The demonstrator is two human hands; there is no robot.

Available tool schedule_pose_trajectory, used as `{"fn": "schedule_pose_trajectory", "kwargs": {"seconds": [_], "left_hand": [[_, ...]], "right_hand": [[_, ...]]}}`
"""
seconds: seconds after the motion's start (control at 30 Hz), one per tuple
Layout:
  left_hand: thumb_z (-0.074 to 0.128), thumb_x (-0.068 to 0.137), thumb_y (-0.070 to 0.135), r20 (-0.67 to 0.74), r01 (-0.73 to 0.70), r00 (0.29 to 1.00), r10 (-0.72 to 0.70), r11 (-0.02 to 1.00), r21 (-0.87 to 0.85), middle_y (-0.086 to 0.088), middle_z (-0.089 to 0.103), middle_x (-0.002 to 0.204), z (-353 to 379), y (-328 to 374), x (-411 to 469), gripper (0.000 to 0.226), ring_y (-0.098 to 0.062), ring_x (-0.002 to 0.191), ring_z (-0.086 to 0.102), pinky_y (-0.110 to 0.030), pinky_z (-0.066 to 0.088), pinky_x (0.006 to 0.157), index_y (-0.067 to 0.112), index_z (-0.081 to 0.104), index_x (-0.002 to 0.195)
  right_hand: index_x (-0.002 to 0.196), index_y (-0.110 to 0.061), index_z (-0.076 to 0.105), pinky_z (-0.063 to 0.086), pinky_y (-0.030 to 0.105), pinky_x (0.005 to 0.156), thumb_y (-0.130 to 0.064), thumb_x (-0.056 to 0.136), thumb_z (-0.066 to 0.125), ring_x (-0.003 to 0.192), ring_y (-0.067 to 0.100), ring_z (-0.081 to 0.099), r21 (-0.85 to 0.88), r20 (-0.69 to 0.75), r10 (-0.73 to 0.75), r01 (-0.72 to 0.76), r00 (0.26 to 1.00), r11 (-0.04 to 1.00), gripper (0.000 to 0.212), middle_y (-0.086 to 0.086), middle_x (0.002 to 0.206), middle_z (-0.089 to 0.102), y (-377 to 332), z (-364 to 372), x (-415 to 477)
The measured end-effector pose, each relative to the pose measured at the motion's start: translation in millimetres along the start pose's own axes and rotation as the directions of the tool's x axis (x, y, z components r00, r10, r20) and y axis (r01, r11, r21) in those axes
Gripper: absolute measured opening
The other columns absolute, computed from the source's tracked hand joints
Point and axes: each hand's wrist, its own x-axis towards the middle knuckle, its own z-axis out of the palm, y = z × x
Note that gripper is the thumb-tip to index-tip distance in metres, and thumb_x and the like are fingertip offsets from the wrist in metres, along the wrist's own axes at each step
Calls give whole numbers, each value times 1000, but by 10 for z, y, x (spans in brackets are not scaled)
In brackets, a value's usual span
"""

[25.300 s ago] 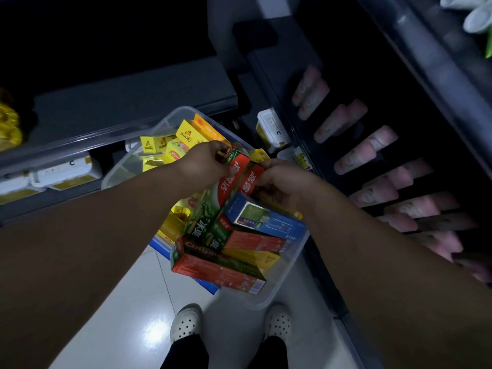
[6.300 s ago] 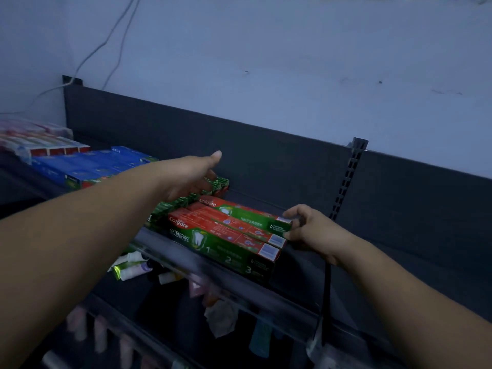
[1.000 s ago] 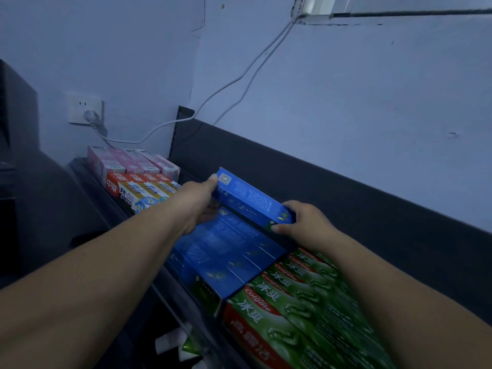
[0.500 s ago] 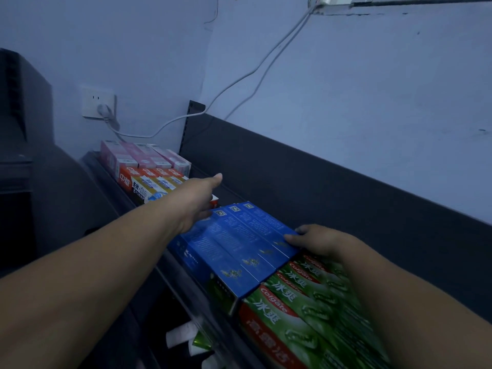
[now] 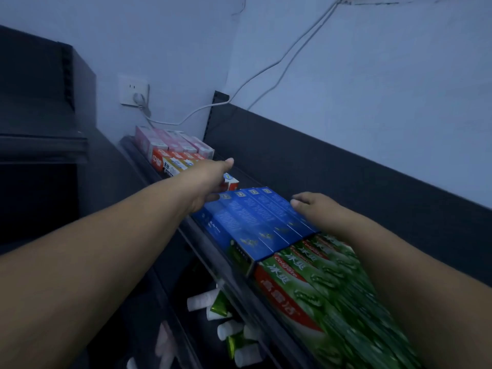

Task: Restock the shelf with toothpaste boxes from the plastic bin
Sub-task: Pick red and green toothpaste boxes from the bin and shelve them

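Several blue toothpaste boxes [image 5: 253,222] lie side by side on the dark top shelf [image 5: 202,238]. My left hand [image 5: 210,179] reaches past their far left end, fingers extended, holding nothing. My right hand [image 5: 316,209] rests flat on the rightmost blue box near the shelf's back panel. Green and red Colgate boxes [image 5: 319,288] fill the shelf to the right. Beyond my left hand lie red and white boxes [image 5: 173,161] and pink boxes [image 5: 170,141]. The plastic bin is out of view.
A dark back panel [image 5: 346,177] runs behind the shelf below a pale wall. A wall socket [image 5: 133,94] with a plugged-in white cable sits at the left. Toothpaste tubes [image 5: 221,310] hang on the level below. A dark cabinet [image 5: 40,115] stands at far left.
The blue box I held in both hands a second ago now lies in the row of blue boxes. My left hand has let go and reached further left; my right hand rests on the row.
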Motion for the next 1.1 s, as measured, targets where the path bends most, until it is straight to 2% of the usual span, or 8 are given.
{"fn": "schedule_pose_trajectory", "kwargs": {"seconds": [0.1, 0.23, 0.4, 0.47, 0.63, 0.8, 0.97, 1.1], "left_hand": [[53, 92, 46, -21, -12, 1000, 12, 1000, 20, -4, 57, 121, -80, 4, -217, 49, -17, 99, 61, -34, 44, 82, 16, 49, 131], [54, 92, 43, -67, -29, 997, 33, 998, 61, -5, 58, 119, -176, 2, -655, 43, -21, 105, 57, -33, 44, 79, 17, 54, 126], [54, 93, 34, -114, -81, 989, 99, 985, 152, -7, 55, 99, -245, -125, -1404, 15, -17, 78, 50, -29, 39, 72, 20, 56, 98], [57, 92, 33, -144, -94, 981, 131, 967, 237, -7, 55, 98, -263, -236, -1739, 18, -19, 82, 51, -29, 37, 69, 18, 60, 102], [62, 91, 26, -189, -89, 962, 199, 877, 473, -4, 60, 106, -267, -576, -2582, 29, -20, 100, 56, -26, 40, 85, 7, 63, 114], [64, 90, 24, -235, 11, 961, 143, 833, 553, -10, 54, 134, -374, -886, -3251, 50, -21, 119, 53, -26, 39, 98, 3, 50, 133], [62, 91, 27, -246, 59, 961, 128, 773, 632, -9, 48, 141, -520, -1075, -3624, 57, -21, 126, 48, -22, 35, 93, 8, 42, 140], [63, 89, 35, -235, 93, 965, 114, 691, 716, -8, 46, 143, -641, -1260, -3745, 62, -23, 127, 47, -27, 38, 99, 12, 39, 143]], "right_hand": [[136, -16, 54, 33, 24, 91, -31, 101, 48, 118, 16, 51, 25, 9, -103, 103, 995, 994, 38, 3, 138, 54, -176, -21, -235], [135, -16, 56, 35, 25, 94, -25, 101, 48, 126, 18, 50, 7, 38, -187, 187, 982, 982, 35, 3, 140, 53, -299, -49, -600], [140, -21, 50, 43, 29, 96, -21, 100, 50, 120, 22, 55, -83, 102, -288, 297, 952, 951, 40, 6, 142, 50, -372, -27, -1240], [143, -23, 45, 38, 30, 104, -23, 100, 51, 128, 22, 49, -163, 140, -328, 348, 934, 923, 44, 5, 146, 46, -395, 18, -1562], [144, -27, 44, 36, 30, 106, -27, 97, 53, 132, 23, 45, -199, 180, -419, 451, 890, 870, 48, 2, 149, 44, -468, 199, -2317], [144, -27, 43, 41, 30, 104, -28, 97, 53, 130, 22, 47, -107, 275, -469, 512, 839, 852, 48, 1, 148, 45, -488, 540, -2908], [148, -26, 37, 39, 30, 107, -26, 98, 52, 131, 23, 46, 7, 253, -503, 518, 827, 855, 52, 4, 149, 44, -341, 905, -3322], [152, -28, 28, 35, 34, 111, -29, 101, 47, 137, 21, 37, 43, 234, -500, 505, 834, 862, 55, 1, 156, 27, -147, 1180, -3539]]}}
